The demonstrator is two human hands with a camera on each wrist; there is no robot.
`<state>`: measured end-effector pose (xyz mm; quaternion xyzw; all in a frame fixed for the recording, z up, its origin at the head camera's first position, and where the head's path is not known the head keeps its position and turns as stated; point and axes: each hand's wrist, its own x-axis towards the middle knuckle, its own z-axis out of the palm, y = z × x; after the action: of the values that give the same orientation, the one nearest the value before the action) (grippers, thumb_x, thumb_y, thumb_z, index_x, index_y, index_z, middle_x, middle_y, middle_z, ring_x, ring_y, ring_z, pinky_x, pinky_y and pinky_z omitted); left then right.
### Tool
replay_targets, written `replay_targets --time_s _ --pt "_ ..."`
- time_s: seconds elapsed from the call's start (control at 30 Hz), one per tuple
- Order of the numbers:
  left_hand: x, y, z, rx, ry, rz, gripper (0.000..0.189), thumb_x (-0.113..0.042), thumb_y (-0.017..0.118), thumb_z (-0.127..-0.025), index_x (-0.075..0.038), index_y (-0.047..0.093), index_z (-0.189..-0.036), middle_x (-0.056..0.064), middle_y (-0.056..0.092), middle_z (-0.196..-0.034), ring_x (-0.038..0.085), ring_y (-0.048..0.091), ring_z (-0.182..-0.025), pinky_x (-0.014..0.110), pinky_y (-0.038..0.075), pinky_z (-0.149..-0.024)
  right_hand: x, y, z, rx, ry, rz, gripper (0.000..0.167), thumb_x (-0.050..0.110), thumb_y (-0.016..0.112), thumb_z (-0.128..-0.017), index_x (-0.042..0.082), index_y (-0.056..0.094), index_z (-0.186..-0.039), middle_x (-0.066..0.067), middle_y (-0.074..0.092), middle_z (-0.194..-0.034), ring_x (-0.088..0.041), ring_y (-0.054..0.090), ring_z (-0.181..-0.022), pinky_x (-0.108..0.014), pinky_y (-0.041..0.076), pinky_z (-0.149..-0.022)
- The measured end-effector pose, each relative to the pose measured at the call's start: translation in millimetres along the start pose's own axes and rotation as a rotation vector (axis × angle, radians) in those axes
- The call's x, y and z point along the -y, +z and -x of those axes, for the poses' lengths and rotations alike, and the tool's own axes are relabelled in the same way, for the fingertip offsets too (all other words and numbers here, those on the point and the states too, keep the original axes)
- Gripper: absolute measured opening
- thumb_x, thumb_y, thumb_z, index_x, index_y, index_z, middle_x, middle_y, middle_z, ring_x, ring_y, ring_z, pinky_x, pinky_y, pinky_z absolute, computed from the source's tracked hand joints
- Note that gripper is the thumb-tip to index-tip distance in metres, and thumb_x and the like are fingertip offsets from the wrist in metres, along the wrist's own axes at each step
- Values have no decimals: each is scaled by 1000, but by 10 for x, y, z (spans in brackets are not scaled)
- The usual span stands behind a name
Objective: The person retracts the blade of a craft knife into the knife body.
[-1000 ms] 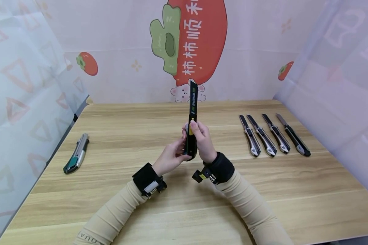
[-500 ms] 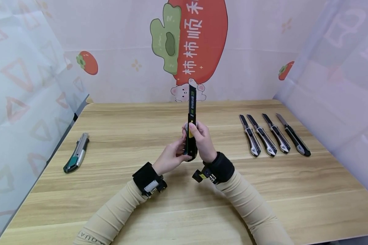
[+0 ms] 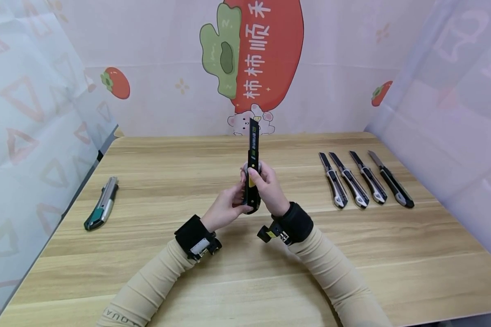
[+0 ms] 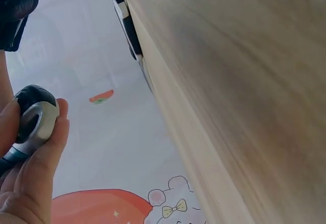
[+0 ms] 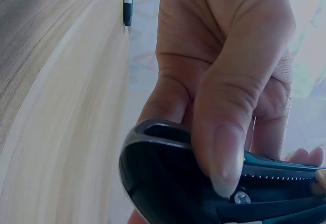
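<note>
Both hands hold a utility knife [image 3: 252, 152] upright above the middle of the table. Its dark upper part carries printed lettering and ends in a slanted tip; a yellow patch shows on the handle. My left hand [image 3: 225, 209] grips the butt end, its thumb across the near side. In the left wrist view, the butt [image 4: 38, 114] is black and silver-grey, pinched between thumb and fingers. Higher up the handle, my right hand [image 3: 270, 188] grips it, thumb beside the yellow patch. The right wrist view shows a screw [image 5: 242, 197] beside a thumb on the dark handle.
Several utility knives [image 3: 352, 184] lie in a row on the right of the wooden table [image 3: 167, 172], blades extended and pointing away. A grey and teal utility knife [image 3: 102, 204] lies at the left. Behind the table hangs a printed cloth [image 3: 159, 41].
The held knife's tip has sunk a little and shifted slightly left. The right thumb has moved down a little with it. The knives on the table have not moved.
</note>
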<state>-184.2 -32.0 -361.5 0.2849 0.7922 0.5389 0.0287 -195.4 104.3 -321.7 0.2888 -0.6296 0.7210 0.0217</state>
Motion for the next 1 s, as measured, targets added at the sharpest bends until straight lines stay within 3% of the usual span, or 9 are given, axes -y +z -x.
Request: replay_targets --time_s 0.1,0.33,0.53,0.7,0.83,1.0 --pt "8 -8 -4 -1 4 -1 63 6 59 -75 0 30 -131 22 57 -105 28 60 -90 28 50 -77 -7 -10 4 18 11 32 19 4 35 -90 -11 41 -101 -5 48 -77 -14 45 -73 -21 37 -72" --pt "30 -29 -13 -20 -6 23 50 7 58 -75 4 40 -121 25 58 -101 30 60 -89 29 51 -75 -35 -37 2 126 51 55 24 -7 40 -84 -11 35 -107 -5 47 -87 -12 47 -84 -20 38 -83" --pt "19 -33 -7 -24 -5 34 47 8 58 -74 7 41 -118 26 57 -103 31 60 -90 30 51 -75 -46 -87 -21 184 84 15 29 -6 40 -84 -11 35 -112 -3 51 -90 -10 49 -86 -19 39 -82" --pt "-11 -74 -4 -47 0 42 46 6 59 -75 6 42 -117 24 58 -104 29 59 -91 29 50 -76 -37 -100 -41 185 165 17 33 6 43 -88 -5 39 -119 -10 55 -102 -12 50 -96 -28 36 -91" --pt "-23 -118 -8 -66 18 42 47 6 59 -75 5 42 -119 23 57 -107 29 59 -92 29 50 -76 -54 -77 -46 227 241 52 34 20 40 -91 -1 44 -117 -17 49 -117 -16 46 -105 -33 32 -94" --pt "-12 -146 -27 3 7 55 39 1 61 -75 7 49 -112 22 58 -106 28 60 -93 27 50 -76 -72 -64 -34 207 231 18 42 31 34 -92 -3 45 -115 -18 47 -121 -22 39 -111 -32 29 -94"
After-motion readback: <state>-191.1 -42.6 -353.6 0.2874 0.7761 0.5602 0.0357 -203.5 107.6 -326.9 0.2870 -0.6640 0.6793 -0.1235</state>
